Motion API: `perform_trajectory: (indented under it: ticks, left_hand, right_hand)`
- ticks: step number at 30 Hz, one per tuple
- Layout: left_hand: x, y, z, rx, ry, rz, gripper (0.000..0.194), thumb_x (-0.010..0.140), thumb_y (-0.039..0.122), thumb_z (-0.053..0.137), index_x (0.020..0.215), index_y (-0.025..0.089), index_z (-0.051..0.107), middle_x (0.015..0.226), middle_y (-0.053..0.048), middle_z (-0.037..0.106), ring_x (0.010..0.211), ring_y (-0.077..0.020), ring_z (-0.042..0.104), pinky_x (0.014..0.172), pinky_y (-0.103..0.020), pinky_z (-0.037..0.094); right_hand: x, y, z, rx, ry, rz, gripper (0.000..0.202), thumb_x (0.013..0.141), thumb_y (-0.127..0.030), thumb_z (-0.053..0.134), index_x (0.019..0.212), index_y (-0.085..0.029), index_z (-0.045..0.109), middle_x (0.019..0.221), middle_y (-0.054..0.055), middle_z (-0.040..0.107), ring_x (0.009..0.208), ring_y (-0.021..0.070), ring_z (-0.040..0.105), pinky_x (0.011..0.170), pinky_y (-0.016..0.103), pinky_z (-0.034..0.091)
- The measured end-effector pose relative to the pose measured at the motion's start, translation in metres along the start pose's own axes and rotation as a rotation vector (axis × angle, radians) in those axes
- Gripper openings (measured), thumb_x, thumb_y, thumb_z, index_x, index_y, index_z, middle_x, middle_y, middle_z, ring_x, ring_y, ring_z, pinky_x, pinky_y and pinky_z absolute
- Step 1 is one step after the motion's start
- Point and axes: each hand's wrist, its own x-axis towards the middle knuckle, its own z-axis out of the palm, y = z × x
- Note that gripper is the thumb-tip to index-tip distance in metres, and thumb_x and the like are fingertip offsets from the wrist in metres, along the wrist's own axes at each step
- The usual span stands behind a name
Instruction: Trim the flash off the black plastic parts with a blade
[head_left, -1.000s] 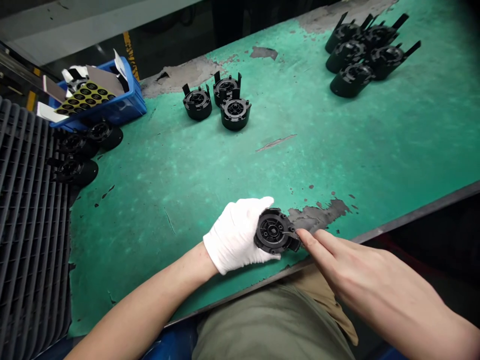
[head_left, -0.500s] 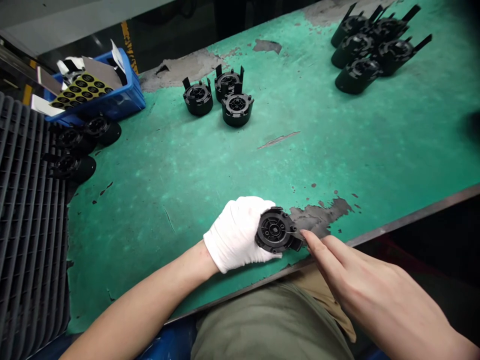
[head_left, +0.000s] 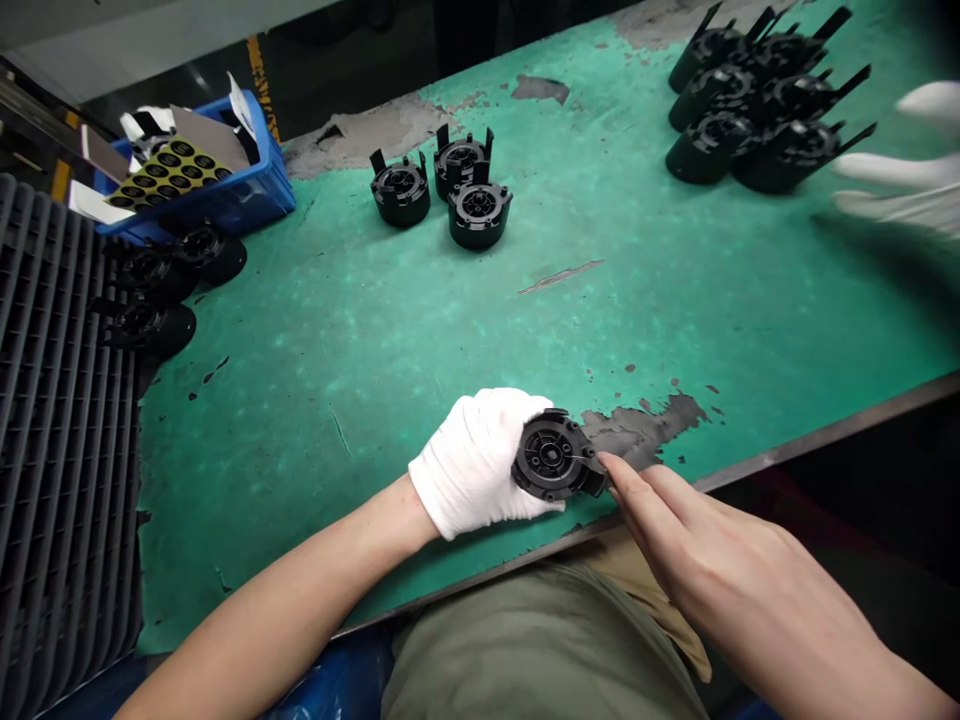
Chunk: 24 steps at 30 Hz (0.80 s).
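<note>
One black part (head_left: 551,455) just inside the bench edge (head_left: 825,437); my left hand (head_left: 480,465) wraps it; my right hand (head_left: 720,555) pinches a thin strand (head_left: 585,457) at its face; seemingly fine handwork; next wants steadiness

Nothing legible on show right now, not a word, not a number! The nearest we get is over at the blue bin (head_left: 262,203) on the left, where a slanted yellow sheet (head_left: 169,172) carries rows of round black labels (head_left: 180,148). There are small marks on those labels, but far too tiny to make out.
</note>
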Motion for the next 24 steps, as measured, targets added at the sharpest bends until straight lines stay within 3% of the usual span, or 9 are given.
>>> perform_trajectory:
  ticks: [4,11,14,18,24]
  left_hand:
    - [0.001,0.001,-0.002,0.006,0.007,0.004,0.075,0.091,0.074,0.109,0.142,0.024,0.085,0.139,-0.019,0.093,0.129,-0.0481,0.092,0.115,-0.064,0.078]
    - [0.001,0.001,-0.002,0.012,-0.002,-0.002,0.075,0.090,0.072,0.110,0.142,0.025,0.084,0.137,-0.017,0.093,0.129,-0.0477,0.092,0.115,-0.062,0.077]
    - [0.002,0.001,-0.001,0.005,0.003,0.004,0.072,0.091,0.071,0.110,0.141,0.026,0.084,0.135,-0.017,0.093,0.128,-0.0471,0.093,0.114,-0.061,0.077]
    - [0.003,0.001,-0.002,0.003,0.007,0.003,0.068,0.089,0.069,0.111,0.137,0.027,0.085,0.133,-0.016,0.094,0.126,-0.0469,0.093,0.112,-0.061,0.077]
    - [0.005,0.001,-0.004,-0.025,0.021,0.015,0.069,0.087,0.068,0.112,0.137,0.027,0.085,0.133,-0.016,0.095,0.125,-0.0478,0.094,0.110,-0.062,0.079]
  right_hand:
    - [0.010,-0.001,-0.014,-0.038,0.027,-0.111,0.091,0.090,0.009,0.056,0.180,-0.006,0.054,0.105,0.005,0.080,0.081,0.0220,0.079,0.063,0.034,0.059]
    - [0.015,0.015,-0.013,-0.059,0.022,-0.207,0.101,0.088,0.009,0.061,0.187,-0.005,0.053,0.133,0.015,0.092,0.099,0.0280,0.089,0.075,0.037,0.071]
    - [0.020,0.021,-0.013,-0.078,0.046,-0.266,0.093,0.086,0.010,0.063,0.178,-0.001,0.061,0.129,0.018,0.093,0.100,0.0301,0.088,0.077,0.039,0.072]
    - [0.027,0.029,-0.017,-0.085,0.040,-0.318,0.079,0.087,0.011,0.063,0.164,-0.004,0.073,0.119,0.014,0.091,0.092,0.0288,0.084,0.073,0.040,0.067]
    - [0.032,0.045,-0.015,-0.016,-0.025,-0.371,0.069,0.098,0.009,0.064,0.163,-0.011,0.075,0.117,0.009,0.089,0.088,0.0241,0.082,0.070,0.037,0.064]
